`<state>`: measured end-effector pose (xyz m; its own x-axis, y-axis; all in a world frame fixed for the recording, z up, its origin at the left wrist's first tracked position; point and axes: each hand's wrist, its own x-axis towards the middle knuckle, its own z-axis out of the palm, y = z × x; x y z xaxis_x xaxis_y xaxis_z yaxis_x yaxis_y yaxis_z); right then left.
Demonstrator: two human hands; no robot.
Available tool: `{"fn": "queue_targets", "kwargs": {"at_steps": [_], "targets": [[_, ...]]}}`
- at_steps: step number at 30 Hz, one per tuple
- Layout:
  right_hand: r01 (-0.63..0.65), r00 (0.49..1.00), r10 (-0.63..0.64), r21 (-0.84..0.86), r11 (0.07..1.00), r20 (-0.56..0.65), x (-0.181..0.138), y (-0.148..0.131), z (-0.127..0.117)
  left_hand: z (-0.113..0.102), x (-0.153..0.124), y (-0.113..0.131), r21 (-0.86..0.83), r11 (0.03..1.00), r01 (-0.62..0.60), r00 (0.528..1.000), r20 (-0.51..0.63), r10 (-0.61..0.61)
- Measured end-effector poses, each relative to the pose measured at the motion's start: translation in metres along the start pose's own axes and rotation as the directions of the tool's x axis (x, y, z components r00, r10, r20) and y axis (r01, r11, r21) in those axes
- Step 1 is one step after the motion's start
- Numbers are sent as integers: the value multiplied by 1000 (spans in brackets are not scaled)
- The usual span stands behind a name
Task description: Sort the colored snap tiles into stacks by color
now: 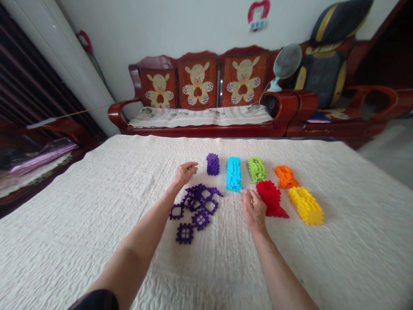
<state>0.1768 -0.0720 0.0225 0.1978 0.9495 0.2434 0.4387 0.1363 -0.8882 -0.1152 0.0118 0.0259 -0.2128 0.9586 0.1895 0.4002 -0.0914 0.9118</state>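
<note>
My left hand (185,172) hovers over the white quilted cloth (97,215), fingers loosely curled with nothing in them, just left of a small purple stack (213,164) of interlocking tiles. Below it lies a scatter of loose purple tiles (195,206). My right hand (254,209) rests closed on the cloth, its fingertips at the near end of the cyan stack (233,173); whether it pinches a tile I cannot tell. Beside it lies the red stack (272,198).
Green (257,169), orange (285,176) and yellow (306,206) tile stacks lie in a row to the right. Behind the table stands a dark red wooden sofa (206,99) with bear cushions, and a small fan (285,64) sits on its arm.
</note>
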Motion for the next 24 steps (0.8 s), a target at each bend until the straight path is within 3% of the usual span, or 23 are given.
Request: {"fn": "queue_targets", "kwargs": {"at_steps": [5,12,17,24], "targets": [[-14,1000,14,-10,1000,13,1,1,1,-42,-35,-1,187,981,55,990,121,-79],[-28,999,28,-28,999,21,4,4,3,-92,-77,7,367,930,-14,959,269,-92],[-37,999,39,-62,997,25,4,2,2,-104,-96,14,382,924,-35,918,378,-121],[-34,999,36,-64,997,32,4,3,2,-103,-105,31,481,852,-207,880,473,-52]]}}
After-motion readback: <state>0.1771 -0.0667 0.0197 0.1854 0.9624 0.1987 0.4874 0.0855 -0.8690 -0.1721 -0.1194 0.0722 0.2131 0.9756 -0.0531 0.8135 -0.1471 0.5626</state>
